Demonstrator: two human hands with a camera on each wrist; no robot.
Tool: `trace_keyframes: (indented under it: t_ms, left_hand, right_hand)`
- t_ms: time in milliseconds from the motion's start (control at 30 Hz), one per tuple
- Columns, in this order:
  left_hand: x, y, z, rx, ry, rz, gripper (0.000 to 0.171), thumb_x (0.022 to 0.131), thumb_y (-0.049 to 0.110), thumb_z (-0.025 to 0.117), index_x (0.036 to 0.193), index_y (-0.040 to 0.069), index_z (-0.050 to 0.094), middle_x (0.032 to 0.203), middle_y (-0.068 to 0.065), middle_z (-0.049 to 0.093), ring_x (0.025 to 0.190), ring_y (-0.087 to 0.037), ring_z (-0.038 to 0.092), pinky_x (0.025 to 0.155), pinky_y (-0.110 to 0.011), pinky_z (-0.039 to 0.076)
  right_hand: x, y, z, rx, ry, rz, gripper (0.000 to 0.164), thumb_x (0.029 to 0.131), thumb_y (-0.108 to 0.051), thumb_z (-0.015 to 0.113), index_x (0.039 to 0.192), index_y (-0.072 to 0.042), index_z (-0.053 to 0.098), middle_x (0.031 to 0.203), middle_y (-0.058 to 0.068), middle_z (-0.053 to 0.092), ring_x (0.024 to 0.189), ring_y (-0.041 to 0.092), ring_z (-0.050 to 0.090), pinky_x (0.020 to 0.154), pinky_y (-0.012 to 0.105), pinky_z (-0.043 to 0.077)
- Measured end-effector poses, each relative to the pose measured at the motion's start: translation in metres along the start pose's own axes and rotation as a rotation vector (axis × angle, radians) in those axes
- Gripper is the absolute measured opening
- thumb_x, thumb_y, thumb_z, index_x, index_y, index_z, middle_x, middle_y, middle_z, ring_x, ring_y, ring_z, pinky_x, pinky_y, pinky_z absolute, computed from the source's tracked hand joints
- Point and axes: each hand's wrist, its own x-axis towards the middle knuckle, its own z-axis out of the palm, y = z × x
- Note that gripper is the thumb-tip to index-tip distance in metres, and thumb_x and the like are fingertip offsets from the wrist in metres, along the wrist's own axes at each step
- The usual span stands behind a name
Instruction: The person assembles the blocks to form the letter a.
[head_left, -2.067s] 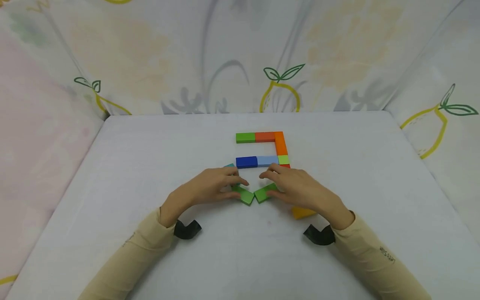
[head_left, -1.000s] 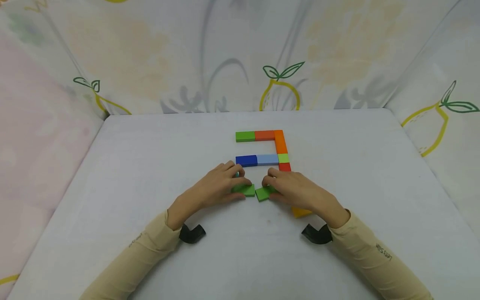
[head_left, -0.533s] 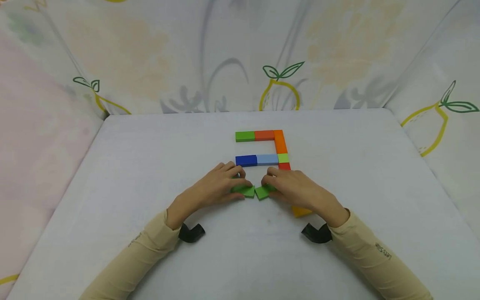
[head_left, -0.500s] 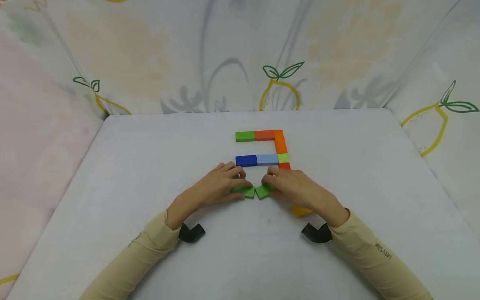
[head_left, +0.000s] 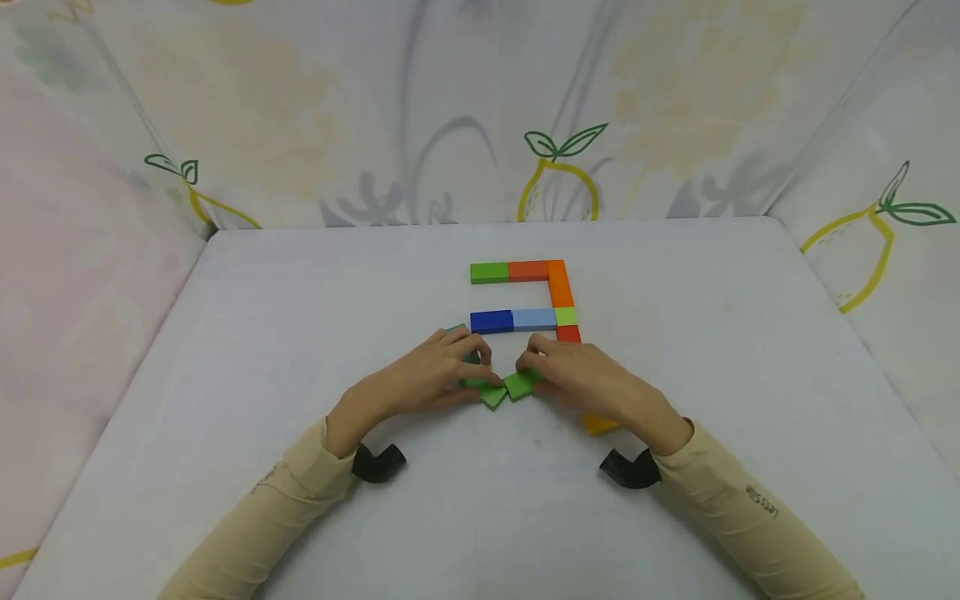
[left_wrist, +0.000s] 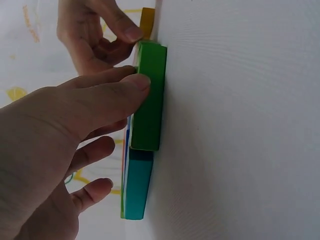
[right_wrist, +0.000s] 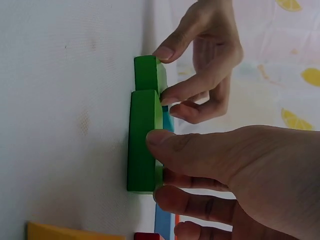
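My left hand (head_left: 435,372) pinches a green block (left_wrist: 150,100) between thumb and index finger, low on the white table. A second green block (right_wrist: 142,142) is pinched by my right hand (head_left: 581,377), thumb on its near side. In the head view the two blocks meet, or nearly meet, at their inner ends and slant in a shallow V. A teal block (left_wrist: 138,185) lies behind the left green block, mostly covered by my left hand in the head view. Beyond the right hand a red block (head_left: 568,333) shows in part.
Farther back, a green block (head_left: 489,272), a red-orange block (head_left: 528,270), an orange block (head_left: 559,283), a lime block (head_left: 566,316), a light blue block (head_left: 533,319) and a dark blue block (head_left: 491,322) form joined lines. A yellow block (head_left: 600,425) lies under my right wrist.
The left green block has turned, its inner end swinging toward me. My right hand has shifted slightly left with its block, and more of the teal block shows.
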Motion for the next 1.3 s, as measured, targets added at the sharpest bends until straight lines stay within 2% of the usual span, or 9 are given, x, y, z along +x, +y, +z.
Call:
trace_keyframes:
  t_ms: [100, 233, 400, 567, 700, 967, 1300]
  left_hand:
    - [-0.002, -0.003, -0.002, -0.050, -0.005, -0.010, 0.028, 0.084, 0.032, 0.071, 0.112, 0.030, 0.068, 0.112, 0.004, 0.054, 0.106, -0.016, 0.046, 0.084, -0.032, 0.039]
    - [-0.005, -0.008, -0.004, -0.116, 0.001, -0.062, 0.038, 0.082, 0.036, 0.073, 0.118, 0.027, 0.065, 0.117, 0.004, 0.054, 0.109, -0.015, 0.045, 0.086, -0.032, 0.039]
    - [-0.007, -0.012, -0.005, -0.138, -0.017, -0.101, 0.047, 0.080, 0.037, 0.074, 0.124, 0.024, 0.061, 0.127, 0.001, 0.053, 0.117, -0.019, 0.044, 0.088, -0.036, 0.040]
    - [-0.007, -0.016, -0.005, -0.129, -0.041, -0.100, 0.039, 0.082, 0.034, 0.073, 0.119, 0.021, 0.065, 0.126, -0.002, 0.056, 0.120, -0.022, 0.044, 0.096, -0.041, 0.041]
    - [-0.008, -0.019, -0.005, -0.134, -0.041, -0.091, 0.031, 0.083, 0.033, 0.072, 0.112, 0.021, 0.068, 0.123, -0.002, 0.057, 0.120, -0.022, 0.045, 0.102, -0.039, 0.040]
    - [-0.010, -0.021, -0.005, -0.194, -0.066, -0.121, 0.028, 0.084, 0.034, 0.071, 0.110, 0.023, 0.068, 0.122, 0.002, 0.056, 0.120, -0.018, 0.042, 0.102, -0.036, 0.040]
    - [-0.010, -0.023, -0.005, -0.191, -0.060, -0.114, 0.032, 0.083, 0.034, 0.072, 0.113, 0.021, 0.066, 0.118, 0.004, 0.057, 0.118, -0.017, 0.043, 0.102, -0.035, 0.040]
  right_hand:
    - [0.000, -0.002, 0.001, 0.004, -0.018, -0.001, 0.022, 0.085, -0.019, 0.070, 0.106, -0.016, 0.063, 0.095, -0.002, 0.054, 0.067, 0.007, 0.052, 0.056, 0.017, 0.043]
    - [0.000, -0.002, 0.001, 0.020, -0.041, 0.003, 0.022, 0.086, -0.021, 0.070, 0.105, -0.015, 0.063, 0.094, -0.001, 0.053, 0.067, 0.007, 0.052, 0.057, 0.018, 0.043]
    - [0.000, -0.002, 0.001, 0.044, -0.052, -0.007, 0.023, 0.087, -0.021, 0.069, 0.107, -0.014, 0.062, 0.095, -0.001, 0.053, 0.067, 0.008, 0.053, 0.060, 0.019, 0.046]
    - [0.000, -0.002, 0.001, 0.049, -0.040, -0.020, 0.024, 0.086, -0.022, 0.069, 0.108, -0.014, 0.062, 0.097, -0.001, 0.055, 0.068, 0.007, 0.055, 0.060, 0.020, 0.047]
    - [0.000, -0.002, 0.001, 0.050, -0.033, -0.028, 0.024, 0.086, -0.021, 0.069, 0.108, -0.014, 0.063, 0.096, 0.000, 0.055, 0.068, 0.007, 0.055, 0.060, 0.020, 0.046]
    - [0.000, 0.000, 0.001, 0.051, -0.041, -0.031, 0.024, 0.087, -0.022, 0.069, 0.108, -0.014, 0.062, 0.097, 0.000, 0.055, 0.067, 0.008, 0.054, 0.060, 0.019, 0.046]
    - [0.001, 0.000, 0.002, 0.050, -0.049, -0.029, 0.024, 0.087, -0.022, 0.068, 0.109, -0.014, 0.062, 0.098, 0.000, 0.056, 0.069, 0.008, 0.055, 0.062, 0.020, 0.047]
